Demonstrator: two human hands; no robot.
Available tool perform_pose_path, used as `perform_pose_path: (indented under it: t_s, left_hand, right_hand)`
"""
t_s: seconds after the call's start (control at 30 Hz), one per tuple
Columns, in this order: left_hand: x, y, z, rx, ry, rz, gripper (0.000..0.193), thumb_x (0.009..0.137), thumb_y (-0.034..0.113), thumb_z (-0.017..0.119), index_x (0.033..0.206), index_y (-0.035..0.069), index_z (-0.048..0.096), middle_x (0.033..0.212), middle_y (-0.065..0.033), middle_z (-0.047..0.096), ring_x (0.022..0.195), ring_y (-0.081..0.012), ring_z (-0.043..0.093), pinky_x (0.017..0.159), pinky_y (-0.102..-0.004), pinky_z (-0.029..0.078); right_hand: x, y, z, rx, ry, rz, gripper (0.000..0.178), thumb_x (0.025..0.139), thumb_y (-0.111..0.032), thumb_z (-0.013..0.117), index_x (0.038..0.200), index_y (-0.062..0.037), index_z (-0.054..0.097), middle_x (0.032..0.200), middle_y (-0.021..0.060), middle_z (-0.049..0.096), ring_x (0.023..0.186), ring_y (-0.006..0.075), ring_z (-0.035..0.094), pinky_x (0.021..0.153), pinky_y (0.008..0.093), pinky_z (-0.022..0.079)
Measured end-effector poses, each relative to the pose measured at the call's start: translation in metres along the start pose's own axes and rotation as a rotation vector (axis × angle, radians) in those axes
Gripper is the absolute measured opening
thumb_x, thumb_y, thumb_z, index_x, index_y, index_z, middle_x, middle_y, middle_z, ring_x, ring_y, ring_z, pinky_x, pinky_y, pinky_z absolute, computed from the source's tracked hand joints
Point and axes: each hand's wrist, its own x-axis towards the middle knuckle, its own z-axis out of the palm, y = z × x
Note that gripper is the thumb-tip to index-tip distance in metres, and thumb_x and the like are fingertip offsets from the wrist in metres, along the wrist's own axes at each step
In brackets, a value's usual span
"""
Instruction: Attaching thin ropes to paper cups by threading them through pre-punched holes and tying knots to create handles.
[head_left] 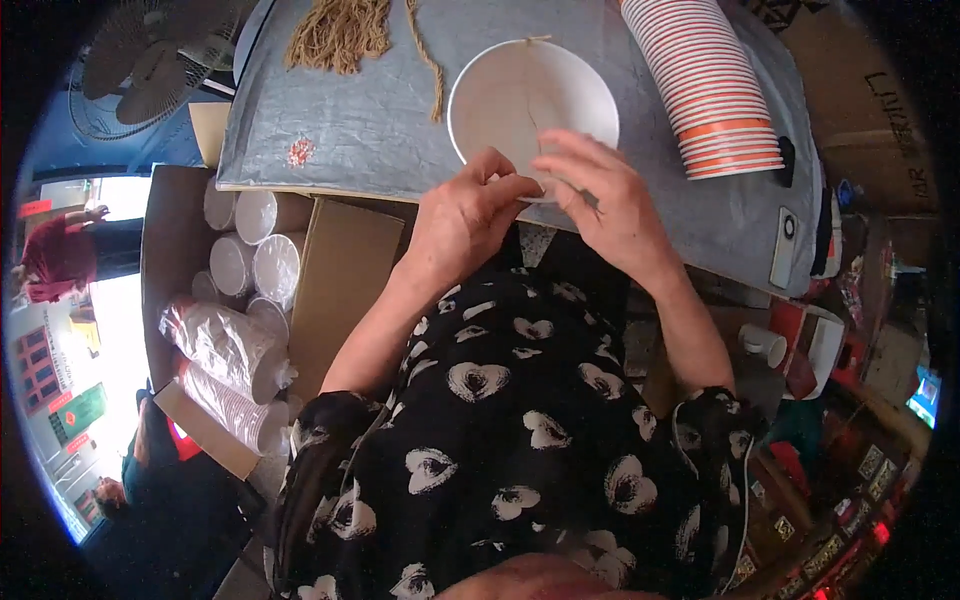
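Observation:
A white paper bowl [530,95] lies on the grey-covered table [380,130], open side up, with a thin tan string running across it. My left hand [462,215] pinches the bowl's near rim with thumb and fingers. My right hand [605,200] rests on the same rim right beside it, fingers curled over the edge and the string. A bundle of tan strings [345,35] lies at the table's far left.
A long stack of white-and-orange paper cups [705,85] lies on the table's right. A cardboard box [250,290] with sleeves of white cups stands at the left. A white remote-like device [787,245] sits at the right edge. A fan [150,60] is far left.

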Motion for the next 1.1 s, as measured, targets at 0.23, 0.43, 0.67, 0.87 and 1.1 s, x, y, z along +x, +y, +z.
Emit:
perform_pose_path:
  t_s: [0.23,0.43,0.67,0.87,1.1]
  left_hand:
    - [0.008,0.002,0.005,-0.031,0.057,-0.019,0.014,0.085,0.009,0.07,0.098,0.014,0.073,0.092,-0.0071,0.064,0.077,-0.0309,0.068,0.065,-0.0411,0.056]
    - [0.008,0.003,0.013,-0.029,0.045,-0.032,0.014,0.084,0.01,0.071,0.098,0.013,0.073,0.091,-0.0076,0.065,0.078,-0.0306,0.069,0.066,-0.0406,0.056]
    - [0.009,0.001,0.009,-0.021,0.05,-0.024,0.015,0.084,0.01,0.071,0.099,0.012,0.074,0.091,-0.0079,0.065,0.078,-0.03,0.069,0.067,-0.0398,0.056]
    - [0.015,-0.006,-0.004,-0.092,-0.04,-0.066,0.015,0.085,0.004,0.072,0.1,0.006,0.073,0.098,-0.0102,0.067,0.08,-0.0236,0.069,0.068,-0.0359,0.055]
    - [0.028,-0.003,-0.01,-0.065,-0.245,-0.053,0.013,0.091,0.01,0.07,0.102,0.004,0.073,0.091,-0.0099,0.072,0.072,-0.0197,0.069,0.065,-0.0304,0.056]
  right_hand:
    - [-0.046,0.013,0.002,0.338,0.253,0.482,0.016,0.095,-0.01,0.066,0.105,0.0021,0.07,0.093,0.0045,0.069,0.084,0.0113,0.064,0.075,0.0243,0.05]
    - [-0.046,0.01,0.035,0.844,0.099,0.779,0.029,0.096,-0.024,0.067,0.105,0.0034,0.071,0.093,0.0069,0.073,0.079,0.0109,0.064,0.073,0.025,0.052]
    - [-0.041,0.014,0.044,0.868,0.138,0.74,0.02,0.093,-0.016,0.07,0.099,0.0027,0.073,0.085,0.0054,0.073,0.077,0.0102,0.065,0.073,0.0243,0.052]
    - [-0.05,0.019,0.028,0.639,0.137,0.619,0.013,0.091,-0.008,0.07,0.098,0.0026,0.072,0.085,0.0042,0.072,0.077,0.0097,0.065,0.068,0.0258,0.053]
    - [-0.024,0.001,-0.007,0.179,0.144,0.104,0.007,0.088,-0.003,0.072,0.092,0.0017,0.068,0.081,0.006,0.066,0.074,0.0128,0.063,0.066,0.0259,0.049]
